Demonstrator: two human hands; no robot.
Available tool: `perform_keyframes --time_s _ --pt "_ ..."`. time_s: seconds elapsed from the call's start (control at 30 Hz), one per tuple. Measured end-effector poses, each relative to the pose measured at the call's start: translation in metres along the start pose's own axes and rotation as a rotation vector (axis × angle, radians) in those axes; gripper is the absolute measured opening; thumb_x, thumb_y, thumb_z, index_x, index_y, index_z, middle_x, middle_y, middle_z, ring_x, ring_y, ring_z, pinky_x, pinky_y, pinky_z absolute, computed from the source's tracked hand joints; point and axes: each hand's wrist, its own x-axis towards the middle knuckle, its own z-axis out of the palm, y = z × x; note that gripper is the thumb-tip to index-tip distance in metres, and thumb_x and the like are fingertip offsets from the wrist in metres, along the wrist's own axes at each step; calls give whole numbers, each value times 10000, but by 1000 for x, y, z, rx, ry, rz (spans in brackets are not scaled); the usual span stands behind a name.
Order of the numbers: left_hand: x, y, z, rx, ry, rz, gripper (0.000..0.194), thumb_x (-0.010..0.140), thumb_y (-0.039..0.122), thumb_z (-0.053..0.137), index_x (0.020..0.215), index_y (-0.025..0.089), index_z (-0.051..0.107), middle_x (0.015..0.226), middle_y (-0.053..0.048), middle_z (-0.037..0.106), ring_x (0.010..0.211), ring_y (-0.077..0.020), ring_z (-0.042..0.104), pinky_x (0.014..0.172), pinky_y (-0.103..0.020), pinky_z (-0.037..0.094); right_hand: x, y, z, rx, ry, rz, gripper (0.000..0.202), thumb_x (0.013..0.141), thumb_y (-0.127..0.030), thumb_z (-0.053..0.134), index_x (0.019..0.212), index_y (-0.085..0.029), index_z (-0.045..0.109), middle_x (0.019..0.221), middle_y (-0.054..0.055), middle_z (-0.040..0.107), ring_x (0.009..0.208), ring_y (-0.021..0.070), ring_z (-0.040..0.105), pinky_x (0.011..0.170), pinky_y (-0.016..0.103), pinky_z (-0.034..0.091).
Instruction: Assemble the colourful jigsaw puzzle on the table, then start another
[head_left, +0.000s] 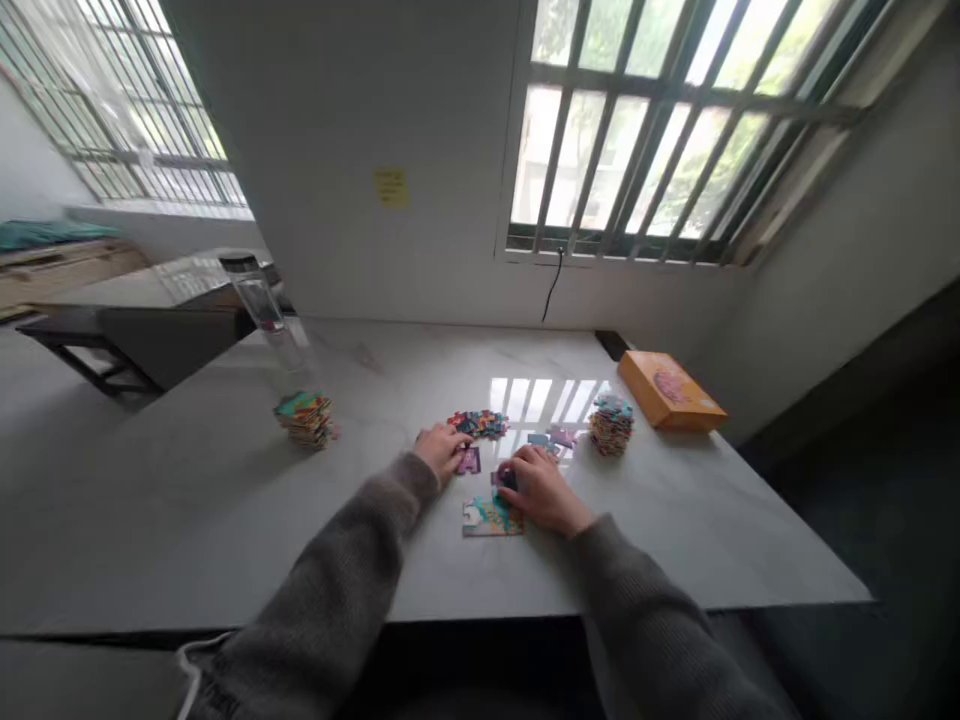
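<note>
My left hand rests on the white table, its fingers curled against a purple puzzle piece. Just behind those fingers lies a heap of colourful puzzle pieces. My right hand pinches a dark purple puzzle piece between thumb and fingers; part of it is hidden. That piece is at the upper edge of a small joined puzzle section in teal, orange and white. Beyond my right knuckles lie a blue loose piece and a pinkish-purple one.
Stacks of puzzle pieces stand left and right on the table. An orange box sits at the right back, near a dark flat object. A clear bottle stands at the far left edge.
</note>
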Motion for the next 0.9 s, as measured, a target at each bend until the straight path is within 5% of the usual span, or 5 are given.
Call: perform_keyframes --time_s 0.4,0.67,0.8,0.9 --pt "-3 -9 11 -44 65 49 334 905 218 556 1204 259 699 1104 -93 648 1106 -293 545 934 -421 416 -26 -11 -4 119 10 -90 258 862 -279 715 1115 -265 667 1045 55 609 1020 248 530 959 434 432" --pt "-5 -4 13 -28 59 98 320 901 214 569 1190 233 707 1098 -110 626 1069 -294 548 906 -425 434 -20 65 -19 -14 389 113 306 933 -118 427 1100 -190 674 998 103 635 993 267 570 925 449 478" --pt "-5 -3 11 -47 105 132 392 880 202 588 1266 205 654 1122 -117 628 1080 -305 555 902 -432 442 -21 91 -24 -122 312 133 506 858 3 347 1250 -169 619 1227 128 617 1160 246 565 1027 414 461" --pt "-5 -3 10 -82 147 159 392 873 195 589 1261 200 647 1087 -104 649 1063 -298 563 897 -427 441 -13 95 -26 -156 232 192 466 893 -39 391 1300 -161 582 1344 137 577 1199 237 575 1040 378 454"
